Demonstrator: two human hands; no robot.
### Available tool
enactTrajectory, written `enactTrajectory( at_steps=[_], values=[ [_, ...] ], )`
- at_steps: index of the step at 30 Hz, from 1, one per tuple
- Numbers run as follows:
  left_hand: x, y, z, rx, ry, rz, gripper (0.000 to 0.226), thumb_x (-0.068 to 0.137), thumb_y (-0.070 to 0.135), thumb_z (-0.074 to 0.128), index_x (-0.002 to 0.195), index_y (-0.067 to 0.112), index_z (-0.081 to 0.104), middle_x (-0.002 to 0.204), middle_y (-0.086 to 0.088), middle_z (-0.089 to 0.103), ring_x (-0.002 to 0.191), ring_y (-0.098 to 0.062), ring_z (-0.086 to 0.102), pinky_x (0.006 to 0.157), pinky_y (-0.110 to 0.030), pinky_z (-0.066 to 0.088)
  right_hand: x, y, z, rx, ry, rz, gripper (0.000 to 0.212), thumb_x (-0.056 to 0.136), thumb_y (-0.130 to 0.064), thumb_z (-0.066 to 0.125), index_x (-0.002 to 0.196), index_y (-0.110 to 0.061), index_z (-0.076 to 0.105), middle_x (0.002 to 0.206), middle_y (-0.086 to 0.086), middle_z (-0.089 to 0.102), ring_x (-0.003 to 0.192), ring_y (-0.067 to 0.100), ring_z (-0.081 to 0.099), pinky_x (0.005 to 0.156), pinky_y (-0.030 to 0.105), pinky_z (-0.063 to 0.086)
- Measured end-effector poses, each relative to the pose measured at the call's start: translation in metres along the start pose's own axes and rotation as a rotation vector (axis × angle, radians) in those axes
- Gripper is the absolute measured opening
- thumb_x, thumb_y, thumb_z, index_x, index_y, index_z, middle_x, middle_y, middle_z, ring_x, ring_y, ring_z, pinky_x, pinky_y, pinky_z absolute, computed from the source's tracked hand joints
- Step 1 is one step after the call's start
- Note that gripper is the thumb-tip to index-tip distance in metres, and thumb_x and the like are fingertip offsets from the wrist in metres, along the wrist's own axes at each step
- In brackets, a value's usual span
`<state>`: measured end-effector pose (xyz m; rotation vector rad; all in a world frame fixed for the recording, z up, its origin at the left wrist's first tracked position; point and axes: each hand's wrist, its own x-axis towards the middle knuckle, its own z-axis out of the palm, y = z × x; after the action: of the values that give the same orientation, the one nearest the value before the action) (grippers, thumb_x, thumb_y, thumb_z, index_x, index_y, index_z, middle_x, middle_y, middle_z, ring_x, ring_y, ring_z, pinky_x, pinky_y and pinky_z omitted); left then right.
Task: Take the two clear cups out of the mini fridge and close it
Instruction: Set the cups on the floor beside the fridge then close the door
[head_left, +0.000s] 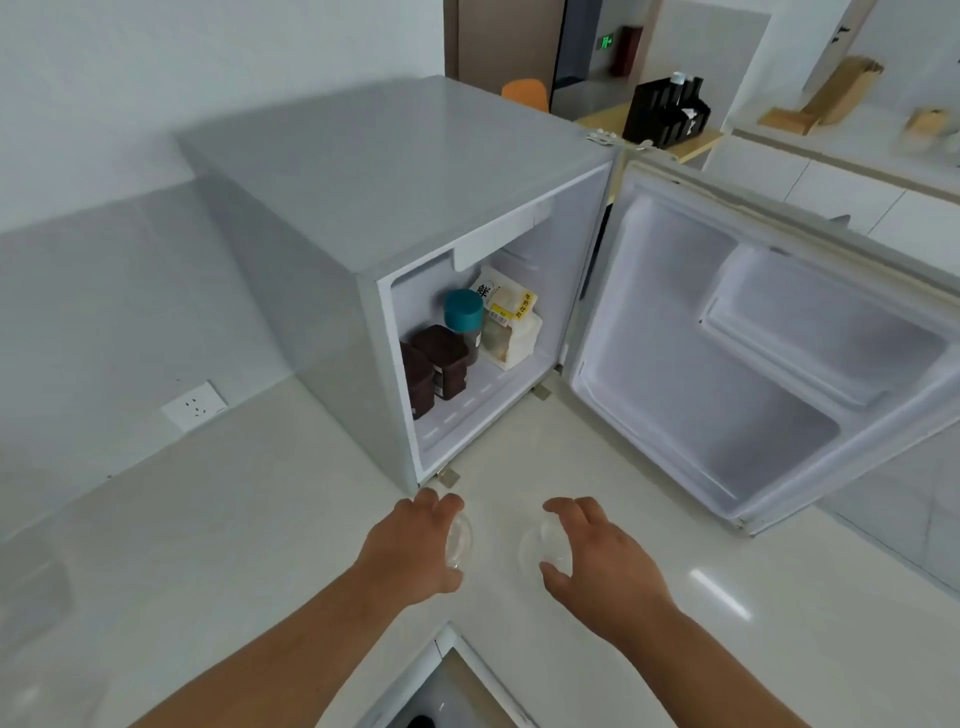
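Two clear cups stand on the pale counter in front of the mini fridge (395, 171). My left hand (415, 545) curls around the left clear cup (461, 540). My right hand (597, 556) curls around the right clear cup (543, 545). Both cups rest on the counter and are partly hidden by my fingers. The fridge door (753, 338) hangs wide open to the right, with bare shelves on its inner side. Inside the fridge I see two dark brown boxes, a teal-capped bottle and a white food packet.
A wall socket (193, 406) sits on the backsplash at the left. A counter edge and a dark gap (441, 696) lie below my arms. Behind the fridge stand a wooden table with a black rack (665, 111) and an orange chair.
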<state>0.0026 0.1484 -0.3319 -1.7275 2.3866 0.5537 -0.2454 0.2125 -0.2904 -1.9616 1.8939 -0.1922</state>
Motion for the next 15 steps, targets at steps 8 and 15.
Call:
enactTrajectory(
  at_steps=[8, 15],
  values=[
    [0.002, -0.107, 0.001, -0.020, 0.000, -0.123, 0.085, 0.070, 0.057, 0.073, 0.141, 0.036, 0.032, 0.133, 0.004, 0.044, 0.109, -0.021, 0.050, 0.072, -0.032, 0.050, 0.054, -0.074, 0.046, -0.013, -0.112, -0.083, 0.059, 0.091, -0.045, 0.061, 0.142, -0.038, 0.034, 0.138, -0.013, 0.042, 0.101, 0.014, 0.061, 0.075, 0.028, 0.052],
    [0.020, -0.162, 0.001, -0.043, 0.002, -0.157, 0.084, 0.070, 0.056, 0.073, 0.142, 0.036, 0.033, 0.133, 0.005, 0.045, 0.111, -0.020, 0.050, 0.075, -0.034, 0.053, 0.095, -0.118, 0.076, -0.028, -0.160, -0.128, 0.060, 0.092, -0.043, 0.060, 0.144, -0.035, 0.031, 0.141, -0.008, 0.042, 0.106, 0.018, 0.061, 0.081, 0.032, 0.054]
  ],
)
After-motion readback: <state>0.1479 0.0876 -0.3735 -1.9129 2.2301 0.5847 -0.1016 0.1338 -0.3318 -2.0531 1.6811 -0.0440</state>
